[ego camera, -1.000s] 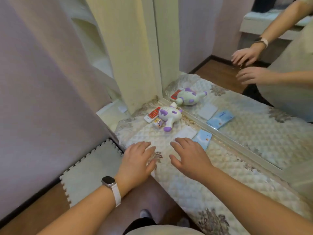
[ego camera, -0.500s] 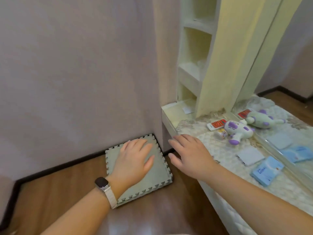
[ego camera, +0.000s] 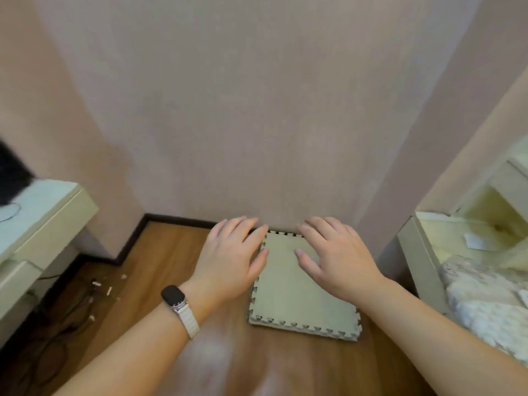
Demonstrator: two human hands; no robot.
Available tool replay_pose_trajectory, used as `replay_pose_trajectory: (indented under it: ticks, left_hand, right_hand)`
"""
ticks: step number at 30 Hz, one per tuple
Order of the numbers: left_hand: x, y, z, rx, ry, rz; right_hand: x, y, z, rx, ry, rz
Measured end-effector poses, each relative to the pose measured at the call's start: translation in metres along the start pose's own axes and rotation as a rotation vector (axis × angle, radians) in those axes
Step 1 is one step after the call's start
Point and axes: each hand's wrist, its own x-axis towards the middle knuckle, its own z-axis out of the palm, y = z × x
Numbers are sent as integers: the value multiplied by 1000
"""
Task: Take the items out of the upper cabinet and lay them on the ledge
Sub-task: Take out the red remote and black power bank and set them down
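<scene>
My left hand (ego camera: 233, 257), with a watch on its wrist, and my right hand (ego camera: 335, 257) are held out in front of me, palms down, fingers apart, holding nothing. Both hover above the floor and a stack of pale foam puzzle mats (ego camera: 300, 292) against the pink wall. The ledge (ego camera: 485, 298) with its white quilted cover shows only at the right edge. Above it are the cream open shelves (ego camera: 480, 224) with a small white slip of paper (ego camera: 475, 241) on the lowest one. The toy and packets are out of view.
A cream desk (ego camera: 43, 221) juts in from the left with a dark object on it. Dark cables and small white bits (ego camera: 94, 284) lie on the wood floor under it. The pink wall (ego camera: 257, 110) fills the view ahead.
The view has swung left from the ledge to the wall and floor. The toy and packets have left the frame. Both hands stayed out front, empty.
</scene>
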Motion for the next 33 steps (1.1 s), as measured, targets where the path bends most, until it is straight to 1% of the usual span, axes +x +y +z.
replay_pose_trajectory:
  ticks: [5,10,15,18,20,26,33]
  left_hand:
    - [-21,-52,-24,56,14,-138]
    - [-34,-92,-39,119,7,-322]
    - [-29,-127,-50,205,20,-421]
    - [-20,-148,-55,283,-2,-534]
    - [-9,-161,-59,323,-29,-577]
    - [36,-188,-66,430,-13,-695]
    - [47,-213,-83,534,-5,-835]
  right_hand:
    - [50,-47,11,31,40,-173]
    - [103,-79,35,103,33,-313]
    - [160,-100,61,162,3,-434]
    - [203,-110,75,198,-29,-529]
    - [232,-115,80,237,-28,-576]
    - [318,-117,96,325,18,-709]
    - [374,-142,102,426,42,-833]
